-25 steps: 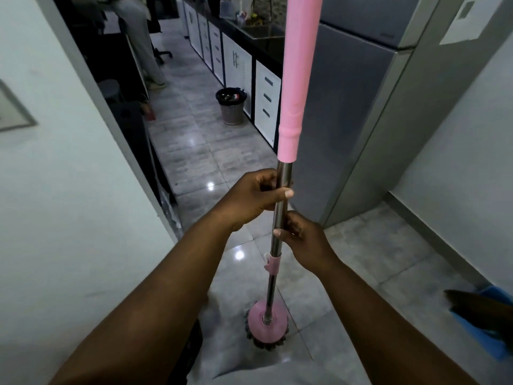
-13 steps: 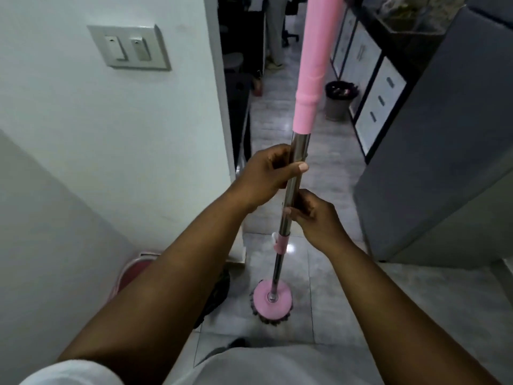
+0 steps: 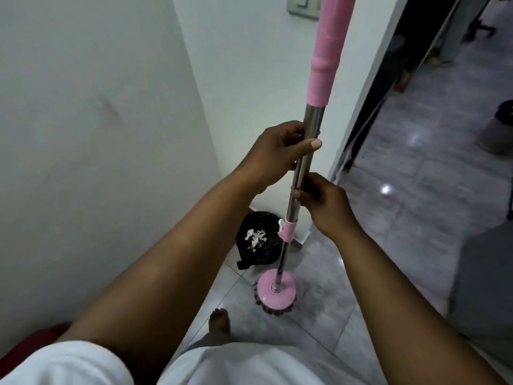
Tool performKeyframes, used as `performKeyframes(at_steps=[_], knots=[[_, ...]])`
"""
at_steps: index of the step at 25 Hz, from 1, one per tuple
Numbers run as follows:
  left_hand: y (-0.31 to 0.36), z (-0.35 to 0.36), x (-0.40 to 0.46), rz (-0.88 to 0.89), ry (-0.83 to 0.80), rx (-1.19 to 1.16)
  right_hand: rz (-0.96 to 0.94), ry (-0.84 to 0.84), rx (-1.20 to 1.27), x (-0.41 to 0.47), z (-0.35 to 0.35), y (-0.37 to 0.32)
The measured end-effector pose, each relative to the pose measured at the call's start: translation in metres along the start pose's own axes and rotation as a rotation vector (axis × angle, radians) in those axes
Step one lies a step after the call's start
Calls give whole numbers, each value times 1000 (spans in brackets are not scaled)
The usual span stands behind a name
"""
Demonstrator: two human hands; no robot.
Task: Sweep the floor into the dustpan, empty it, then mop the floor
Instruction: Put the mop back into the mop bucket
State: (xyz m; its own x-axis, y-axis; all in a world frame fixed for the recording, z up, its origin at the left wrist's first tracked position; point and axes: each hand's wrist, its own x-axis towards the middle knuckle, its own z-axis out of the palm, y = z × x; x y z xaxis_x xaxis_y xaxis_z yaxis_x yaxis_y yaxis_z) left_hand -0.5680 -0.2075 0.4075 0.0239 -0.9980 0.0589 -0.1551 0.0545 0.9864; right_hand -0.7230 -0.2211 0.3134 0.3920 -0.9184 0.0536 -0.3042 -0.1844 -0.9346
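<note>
— Where is the mop [image 3: 301,173] sitting?

— It's standing nearly upright, head on the floor [image 3: 319,307] ahead. I'm gripping its pole with both hands: left hand [image 3: 277,151] higher, right hand [image 3: 323,204] lower, nearer the head.

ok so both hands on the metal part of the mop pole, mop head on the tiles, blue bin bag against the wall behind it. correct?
Not quite: the bin bag is black, not blue, as the head view shows. The rest holds: left hand and right hand grip the metal section of the mop pole, and the mop head sits on the tiles.
</note>
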Motion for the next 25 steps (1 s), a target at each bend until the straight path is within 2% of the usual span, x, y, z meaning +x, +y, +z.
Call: performKeyframes(at_steps=[5, 13, 18, 25], knots=[[-11, -69, -19, -24, 111, -6, -28, -107, -35, 23, 63, -22], [-41, -202, -32, -50, 199, 1, -49, -217, -130, 76, 183, -63], [-60, -276, -29, -52, 214, 43, -20, -208, -119, 109, 252, -78], [-88, -339, -6, -72, 231, 92, 32, -193, -122, 158, 319, -81]])
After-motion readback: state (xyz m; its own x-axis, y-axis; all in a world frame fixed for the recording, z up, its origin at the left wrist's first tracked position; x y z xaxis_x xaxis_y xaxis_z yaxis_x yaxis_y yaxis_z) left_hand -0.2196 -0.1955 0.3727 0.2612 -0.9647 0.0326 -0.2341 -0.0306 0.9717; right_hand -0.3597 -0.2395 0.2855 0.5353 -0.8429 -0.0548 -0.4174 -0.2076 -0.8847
